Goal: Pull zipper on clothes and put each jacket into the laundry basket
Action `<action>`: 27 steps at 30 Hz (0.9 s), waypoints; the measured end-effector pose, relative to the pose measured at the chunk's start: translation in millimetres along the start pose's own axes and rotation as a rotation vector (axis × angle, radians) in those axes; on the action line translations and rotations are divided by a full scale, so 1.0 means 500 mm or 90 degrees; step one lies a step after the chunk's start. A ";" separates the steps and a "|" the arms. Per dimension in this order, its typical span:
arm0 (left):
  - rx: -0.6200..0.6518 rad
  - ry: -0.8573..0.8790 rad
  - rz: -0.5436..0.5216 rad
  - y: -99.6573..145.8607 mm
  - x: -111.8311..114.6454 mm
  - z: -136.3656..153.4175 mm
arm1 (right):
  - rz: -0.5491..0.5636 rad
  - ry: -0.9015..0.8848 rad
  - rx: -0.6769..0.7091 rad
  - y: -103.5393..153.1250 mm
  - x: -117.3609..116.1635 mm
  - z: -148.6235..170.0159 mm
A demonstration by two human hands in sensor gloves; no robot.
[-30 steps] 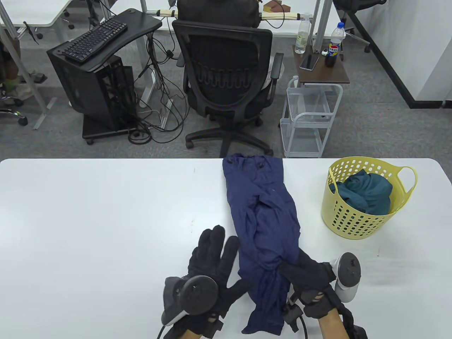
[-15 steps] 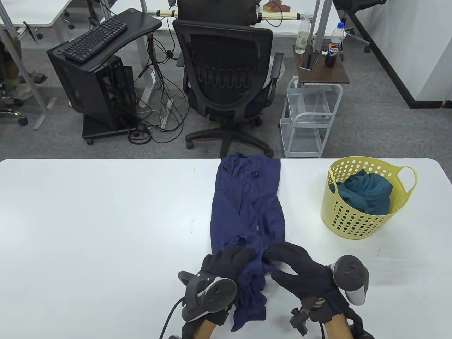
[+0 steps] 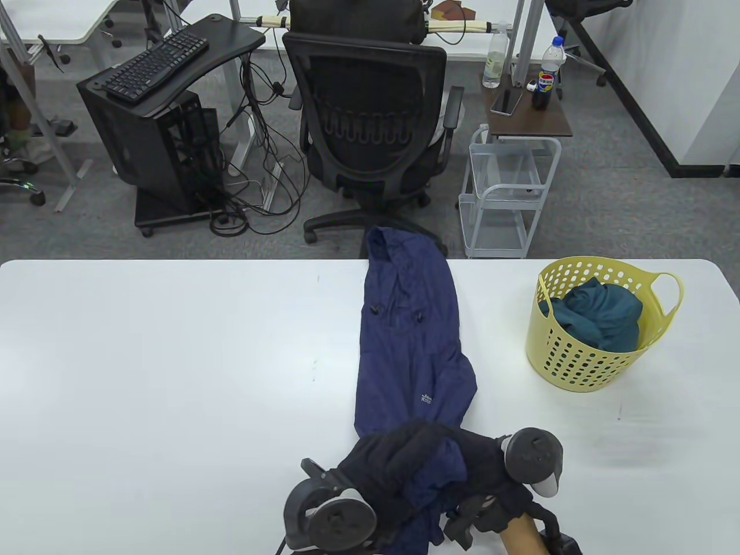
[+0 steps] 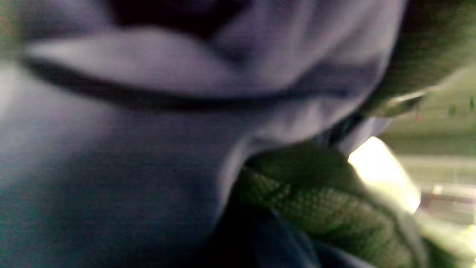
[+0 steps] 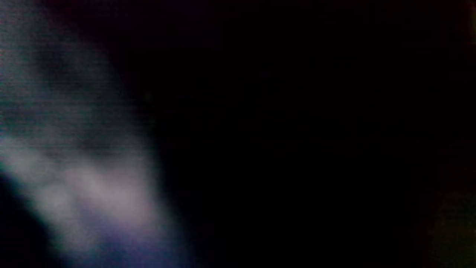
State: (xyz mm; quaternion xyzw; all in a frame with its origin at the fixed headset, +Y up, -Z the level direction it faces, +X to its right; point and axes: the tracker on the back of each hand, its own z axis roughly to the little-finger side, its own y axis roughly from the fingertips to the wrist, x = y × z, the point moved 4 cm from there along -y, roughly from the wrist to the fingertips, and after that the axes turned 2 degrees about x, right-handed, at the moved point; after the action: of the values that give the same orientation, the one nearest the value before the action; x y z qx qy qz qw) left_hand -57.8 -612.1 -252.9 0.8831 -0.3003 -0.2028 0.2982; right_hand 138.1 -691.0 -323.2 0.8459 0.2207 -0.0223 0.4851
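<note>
Gripping the near end of the navy jacket [image 3: 413, 347], both gloved hands sit close together at the table's near edge: the left hand [image 3: 387, 468] has its fingers curled over the bunched hem, and the right hand [image 3: 483, 465] clutches the same bunch from the other side, each with a tracker on its back. From there the jacket runs away from the person in a long narrow strip down the middle of the white table [image 3: 162, 370], a small white logo on its chest, two dark cord stoppers near the neck, and its hood hanging just past the far edge.

To the right, well apart from the jacket, stands the yellow perforated laundry basket [image 3: 584, 358], upright, with a teal garment [image 3: 601, 315] crumpled inside.

Beyond the table lies grey carpet with a black mesh office chair [image 3: 370, 121], a black computer stand carrying a keyboard [image 3: 153, 63], a white wire trolley [image 3: 509, 196], and a small brown side table [image 3: 535, 118] holding bottles and a phone (all clear of the work).

Whether the zipper is closed cannot be told. The left wrist view is a blur of bluish fabric and glove; the right wrist view is almost wholly dark.
</note>
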 end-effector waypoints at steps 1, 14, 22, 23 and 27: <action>-0.011 0.066 -0.026 0.005 -0.014 0.015 | -0.001 -0.033 -0.010 0.003 0.010 0.005; -0.208 0.505 0.222 0.046 0.177 0.186 | -0.038 -0.566 0.106 0.004 0.052 -0.051; -0.331 0.766 0.349 0.081 0.319 0.183 | 0.163 -0.414 0.028 0.037 0.160 0.020; -0.333 0.762 0.373 0.084 0.331 0.179 | 0.184 -0.390 0.016 0.041 0.166 0.025; -0.406 0.810 0.462 0.126 0.391 0.152 | 0.256 -0.295 -0.004 0.048 0.172 0.033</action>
State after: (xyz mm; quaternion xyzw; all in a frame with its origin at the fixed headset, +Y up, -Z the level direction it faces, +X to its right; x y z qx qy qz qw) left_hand 19.6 -810.5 -303.3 0.5487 -0.2688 0.3739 0.6978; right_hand 227.9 -685.0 -334.3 0.8436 -0.0675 -0.1175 0.5196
